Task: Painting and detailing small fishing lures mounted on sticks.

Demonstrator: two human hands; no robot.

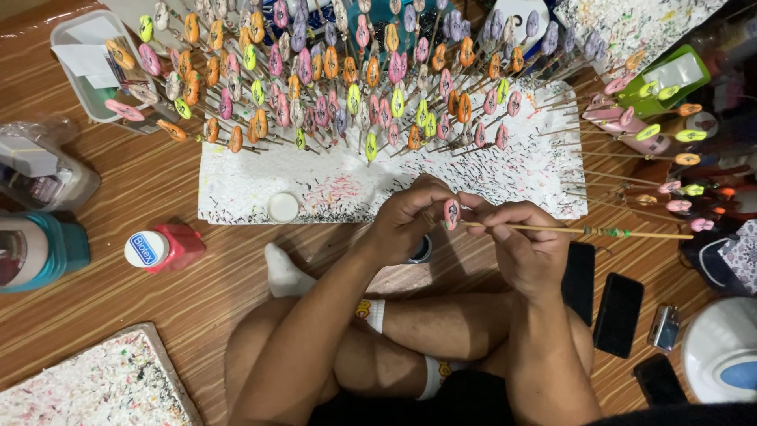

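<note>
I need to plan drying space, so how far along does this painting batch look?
Done: dozens of painted pieces on sticks stand in the speckled foam board, with more at the right. In hand: the left hand steadies a pink piece while the right hand holds its stick. How many remain unpainted isn't visible.
</note>
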